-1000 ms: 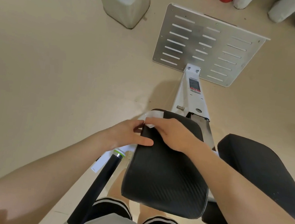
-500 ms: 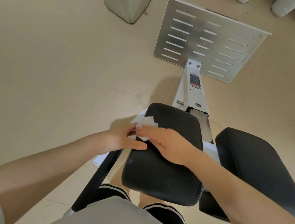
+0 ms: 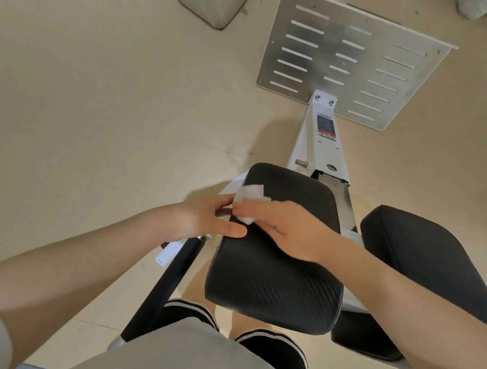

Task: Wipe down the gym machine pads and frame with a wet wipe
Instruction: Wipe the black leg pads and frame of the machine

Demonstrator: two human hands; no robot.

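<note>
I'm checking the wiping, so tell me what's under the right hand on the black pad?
Under the right hand a white wet wipe lies on the near black pad, its corners showing past the fingers. The hand hides the rest of the wipe. The left hand touches the pad's edge.

Black ribbed pad [image 3: 275, 267], white wipe [image 3: 248, 195], silver slotted footplate [image 3: 357, 57]

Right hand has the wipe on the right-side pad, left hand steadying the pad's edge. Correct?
Not quite. In the head view the right hand presses the wet wipe onto the middle pad, not the right-side pad, which is untouched. The left hand does rest on that middle pad's left edge.
</note>
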